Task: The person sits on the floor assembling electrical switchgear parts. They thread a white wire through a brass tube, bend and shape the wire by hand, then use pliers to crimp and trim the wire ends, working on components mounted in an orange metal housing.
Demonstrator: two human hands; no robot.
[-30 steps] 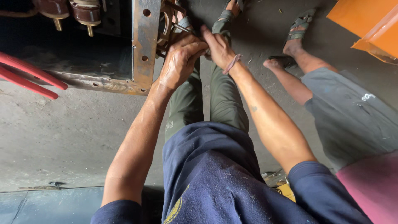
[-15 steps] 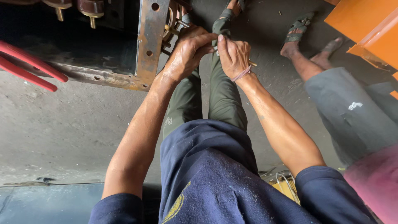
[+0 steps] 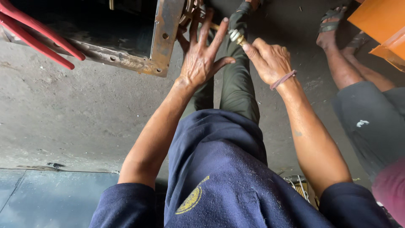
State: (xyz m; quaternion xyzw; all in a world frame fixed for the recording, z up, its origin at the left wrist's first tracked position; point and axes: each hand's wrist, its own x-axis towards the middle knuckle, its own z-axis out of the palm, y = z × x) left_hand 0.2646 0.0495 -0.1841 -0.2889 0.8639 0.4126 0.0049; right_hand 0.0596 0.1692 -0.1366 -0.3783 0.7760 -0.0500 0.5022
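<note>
Looking down from the head camera, the left hand (image 3: 201,57) is spread wide open, fingers splayed and gripping nothing, just beside the rusty metal frame (image 3: 166,40). The right hand (image 3: 270,61) pinches a small brass fitting (image 3: 237,37) at its fingertips, near the frame's edge, above the concrete floor (image 3: 76,114). Red cables (image 3: 36,36) cross at upper left. Another person's sandalled foot (image 3: 331,31) rests at upper right.

A rough grey concrete floor (image 3: 80,114), stained and scuffed, fills the scene under flat daylight. A darker, smooth blue-grey slab (image 3: 50,196) lies at seven o'clock. An orange metal box (image 3: 379,25) sits at two o'clock, and a second person's sandalled feet (image 3: 333,27) rest on the floor just beside it.
</note>
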